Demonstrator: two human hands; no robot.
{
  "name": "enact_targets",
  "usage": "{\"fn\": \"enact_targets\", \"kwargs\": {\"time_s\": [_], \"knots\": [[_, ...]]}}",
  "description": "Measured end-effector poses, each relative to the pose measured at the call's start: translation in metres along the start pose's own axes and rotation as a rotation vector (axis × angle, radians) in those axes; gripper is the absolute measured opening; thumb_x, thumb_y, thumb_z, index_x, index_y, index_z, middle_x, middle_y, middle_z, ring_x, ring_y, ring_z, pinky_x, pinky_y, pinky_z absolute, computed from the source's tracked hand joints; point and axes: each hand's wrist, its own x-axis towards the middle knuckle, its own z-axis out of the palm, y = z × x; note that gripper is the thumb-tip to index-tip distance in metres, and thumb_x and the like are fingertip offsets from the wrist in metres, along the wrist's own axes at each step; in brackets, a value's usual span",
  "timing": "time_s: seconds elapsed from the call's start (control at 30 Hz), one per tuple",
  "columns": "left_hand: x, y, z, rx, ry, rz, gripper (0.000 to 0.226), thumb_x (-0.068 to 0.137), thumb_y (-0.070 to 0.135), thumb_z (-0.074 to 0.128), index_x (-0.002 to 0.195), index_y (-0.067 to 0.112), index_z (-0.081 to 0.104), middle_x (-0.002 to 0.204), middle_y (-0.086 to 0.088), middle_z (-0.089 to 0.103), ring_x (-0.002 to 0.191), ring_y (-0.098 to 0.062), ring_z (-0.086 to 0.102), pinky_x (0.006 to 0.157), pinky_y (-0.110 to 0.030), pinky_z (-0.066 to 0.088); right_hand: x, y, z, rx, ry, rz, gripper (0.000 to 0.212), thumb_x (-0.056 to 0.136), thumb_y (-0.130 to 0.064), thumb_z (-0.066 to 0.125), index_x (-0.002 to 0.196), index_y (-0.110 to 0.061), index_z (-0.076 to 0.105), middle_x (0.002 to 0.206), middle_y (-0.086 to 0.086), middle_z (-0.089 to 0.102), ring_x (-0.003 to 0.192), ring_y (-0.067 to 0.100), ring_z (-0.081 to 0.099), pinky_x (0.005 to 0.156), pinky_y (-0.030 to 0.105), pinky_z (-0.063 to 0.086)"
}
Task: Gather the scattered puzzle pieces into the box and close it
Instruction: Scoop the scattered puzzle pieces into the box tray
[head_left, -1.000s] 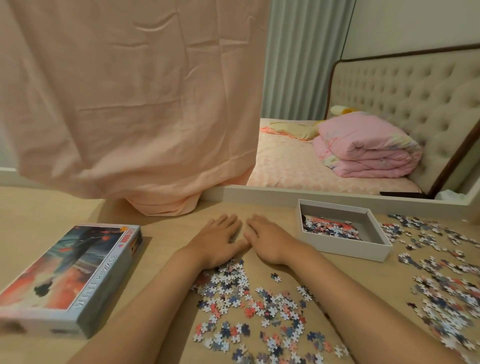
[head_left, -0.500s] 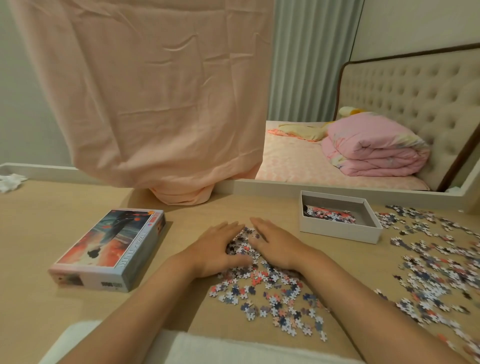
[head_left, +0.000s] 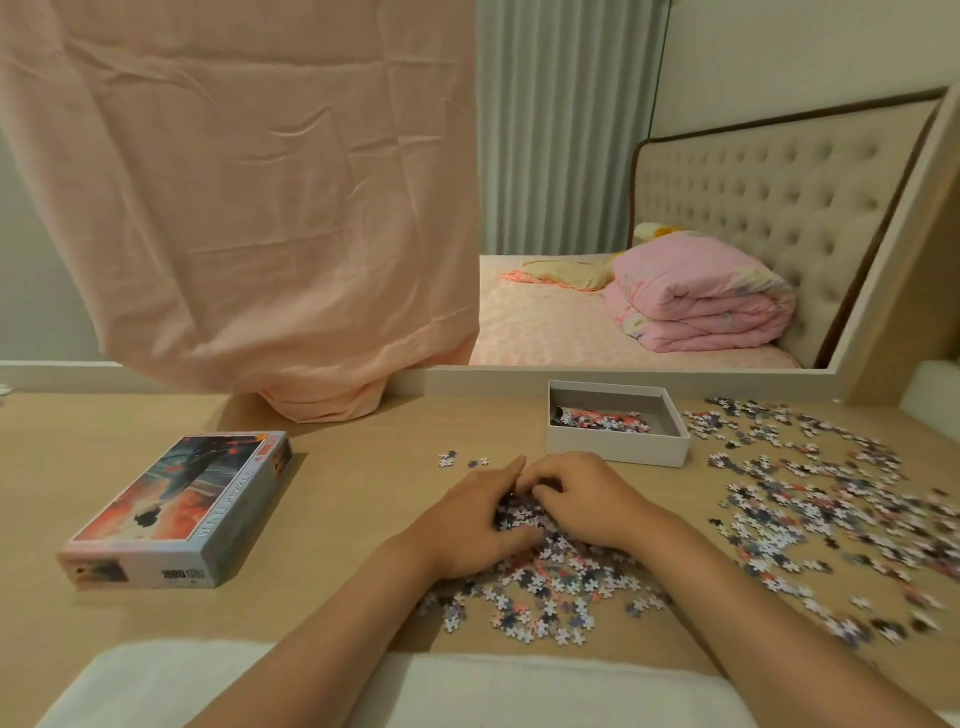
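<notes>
My left hand (head_left: 475, 519) and my right hand (head_left: 582, 501) are cupped together over a heap of puzzle pieces (head_left: 550, 582) on the wooden desk, fingers curled around a bunch of them. The open white box bottom (head_left: 618, 447) stands just beyond my right hand with some pieces lying inside. A wide scatter of pieces (head_left: 831, 509) covers the desk to the right. A few stray pieces (head_left: 460, 460) lie just ahead of my left hand. The printed box lid (head_left: 182, 509) lies flat at the left.
A pink cloth (head_left: 249, 208) hangs down onto the desk's back edge. A large mirror (head_left: 675, 208) behind the desk reflects a bed with pink bedding. A white padded edge (head_left: 208, 680) runs along the front of the desk.
Both hands have drawn back toward me, raking pieces into a tighter heap, and their fingers have curled from flat to cupped. A few pieces stayed behind ahead of them.
</notes>
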Motion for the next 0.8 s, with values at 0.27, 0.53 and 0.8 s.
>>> {"fn": "enact_targets", "kwargs": {"time_s": [0.27, 0.53, 0.8], "knots": [[0.021, -0.026, -0.019, 0.252, 0.029, -0.286, 0.076, 0.095, 0.064, 0.032, 0.156, 0.024, 0.012, 0.164, 0.003, 0.004, 0.150, -0.016, 0.001, 0.122, -0.038, 0.003, -0.011, 0.036, 0.005, -0.194, -0.210, 0.065, 0.060, 0.102, -0.049, 0.038, 0.157, -0.033, 0.019, 0.165, -0.008, 0.005, 0.152, 0.011, 0.001, 0.123, 0.034, 0.005], [0.025, 0.013, 0.001, -0.088, -0.033, -0.023, 0.051, 0.093, 0.044, 0.057, 0.142, 0.030, 0.049, 0.145, 0.011, 0.049, 0.130, -0.003, 0.044, 0.109, -0.022, 0.028, -0.015, 0.039, -0.006, 0.060, -0.045, 0.062, 0.032, 0.101, -0.027, 0.049, 0.130, -0.034, 0.062, 0.136, -0.012, 0.059, 0.121, 0.010, 0.057, 0.108, 0.039, 0.044], [0.057, 0.028, -0.010, -0.014, 0.251, 0.049, 0.039, 0.098, 0.035, 0.050, 0.135, 0.026, 0.055, 0.142, 0.006, 0.049, 0.130, -0.010, 0.041, 0.110, -0.029, 0.031, 0.004, 0.057, -0.036, -0.439, 0.214, 0.160, 0.054, 0.101, -0.033, 0.041, 0.152, -0.039, 0.029, 0.161, -0.003, 0.026, 0.148, 0.020, 0.017, 0.121, 0.043, 0.009]]}}
